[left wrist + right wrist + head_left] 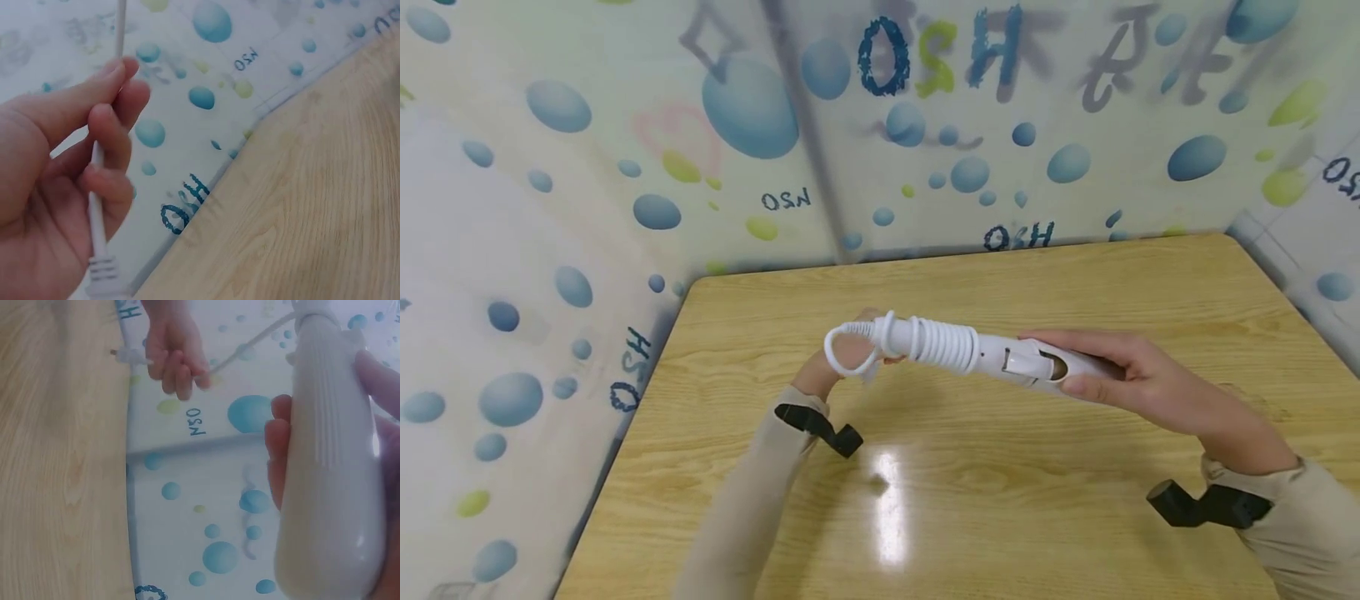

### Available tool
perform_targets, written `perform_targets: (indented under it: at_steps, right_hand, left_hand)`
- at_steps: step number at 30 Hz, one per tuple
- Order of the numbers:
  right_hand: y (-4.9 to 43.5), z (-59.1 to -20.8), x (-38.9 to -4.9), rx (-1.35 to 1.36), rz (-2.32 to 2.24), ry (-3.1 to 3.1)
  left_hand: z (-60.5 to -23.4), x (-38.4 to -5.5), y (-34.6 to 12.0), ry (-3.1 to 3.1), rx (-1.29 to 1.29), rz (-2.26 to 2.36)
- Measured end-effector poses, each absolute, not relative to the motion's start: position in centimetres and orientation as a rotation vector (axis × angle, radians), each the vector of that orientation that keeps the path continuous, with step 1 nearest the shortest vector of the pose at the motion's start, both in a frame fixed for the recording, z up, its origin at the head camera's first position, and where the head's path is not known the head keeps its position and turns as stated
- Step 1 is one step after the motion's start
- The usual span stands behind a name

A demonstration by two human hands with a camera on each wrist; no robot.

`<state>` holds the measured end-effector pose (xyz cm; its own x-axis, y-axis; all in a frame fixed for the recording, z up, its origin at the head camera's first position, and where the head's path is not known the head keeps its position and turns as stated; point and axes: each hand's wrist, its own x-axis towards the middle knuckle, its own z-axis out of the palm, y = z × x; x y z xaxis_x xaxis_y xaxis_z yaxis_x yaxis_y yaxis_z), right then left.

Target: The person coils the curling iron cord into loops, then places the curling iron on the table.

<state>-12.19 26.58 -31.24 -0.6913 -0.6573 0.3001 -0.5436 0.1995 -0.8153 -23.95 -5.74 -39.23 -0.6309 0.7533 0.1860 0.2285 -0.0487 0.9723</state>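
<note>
A white hair styling iron [1000, 357] is held above the table, with its white cord [943, 343] wound in several turns around one end. My right hand [1165, 392] grips the iron's other end, thumb on the near side and fingers on the far side. In the right wrist view, the iron's smooth body [331, 475] has fine ridges. My left hand [75, 169] pinches a straight stretch of cord between thumb and forefinger, other fingers curled around it. The plug [131, 356] sticks out beyond that hand's little-finger side. In the head view, the iron's corded end partly hides the left hand.
The wooden table [1000, 508] lies beneath both hands. At its back and left stand walls covered with a sheet [865, 175] printed with blue and green drops. Black camera mounts [1213, 504] are strapped on both wrists over beige sleeves.
</note>
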Motion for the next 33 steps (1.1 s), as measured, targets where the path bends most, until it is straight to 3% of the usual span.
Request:
perform_targets:
  at_steps: [8, 24, 33]
  right_hand:
    - [26.1, -31.6, -12.0, -1.250, -1.385, 2.251]
    - [26.1, -32.2, -13.7, -1.092, -0.855, 2.310]
    - [26.1, -33.0, -14.7, -0.861, -0.829, 2.470]
  left_hand:
    - [-36.7, -24.2, -4.2, 2.130, 0.873, 1.611]
    - [-32.1, -23.5, -4.4, 2.060, 1.427, 1.211]
    - [-30.0, -20.5, -3.7, 2.267, 1.212, 1.254]
